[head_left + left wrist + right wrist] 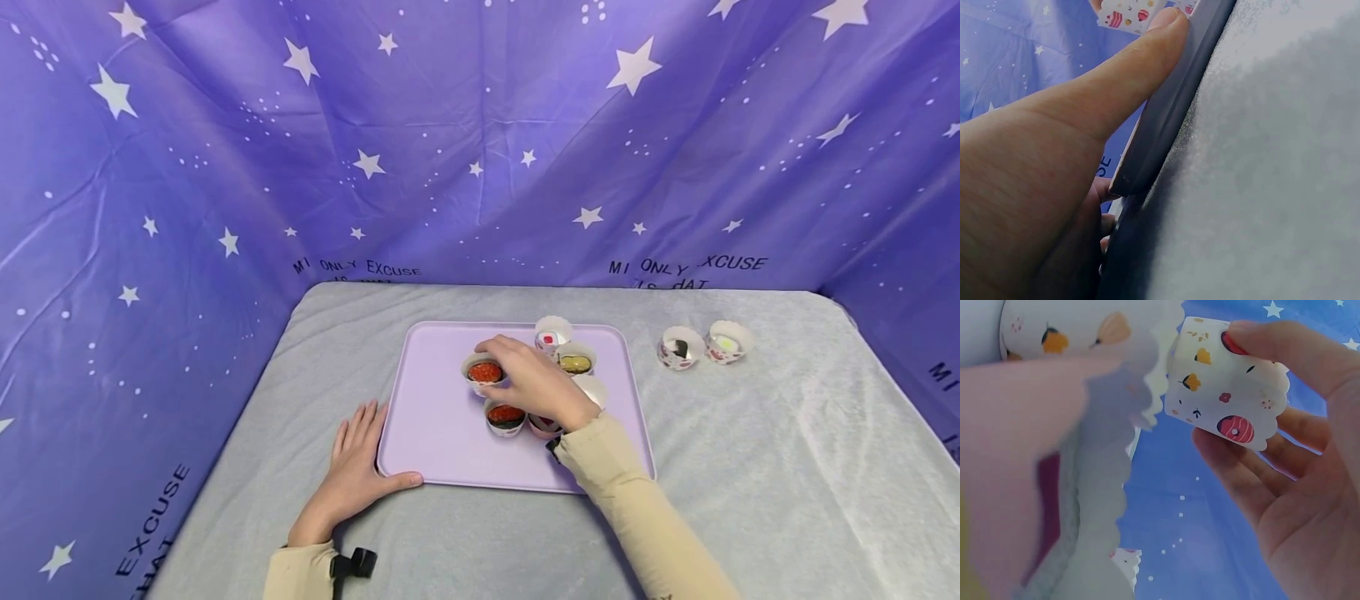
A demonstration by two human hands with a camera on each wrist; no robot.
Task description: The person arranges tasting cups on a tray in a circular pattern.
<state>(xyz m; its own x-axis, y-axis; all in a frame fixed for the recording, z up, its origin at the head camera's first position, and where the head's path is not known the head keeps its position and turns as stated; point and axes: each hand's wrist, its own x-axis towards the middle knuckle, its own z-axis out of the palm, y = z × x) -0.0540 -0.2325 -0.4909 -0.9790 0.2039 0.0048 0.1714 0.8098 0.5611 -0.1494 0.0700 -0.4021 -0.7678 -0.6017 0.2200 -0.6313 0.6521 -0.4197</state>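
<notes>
My right hand [536, 379] holds a paper baking cup [1225, 387] by its sides, thumb on one side and fingers on the other. In the head view this cup contains a piece of sushi [485, 372] topped with red roe. Just nearer stands another cup with a roe sushi [505, 414], on the lilac tray [442, 450]. My left hand [352, 467] rests at the tray's near left corner, its fingers spread along the left side. The left thumb [1141, 65] lies against the tray's rim in the left wrist view.
Several more cups stand on the tray's right part, one with a yellow-topped piece [575, 363]; my right hand and forearm partly cover some. Right of the tray, two cups hold a black-and-white piece [679, 348] and a green-and-white piece [726, 342]. Starry curtains [480, 125] border the table.
</notes>
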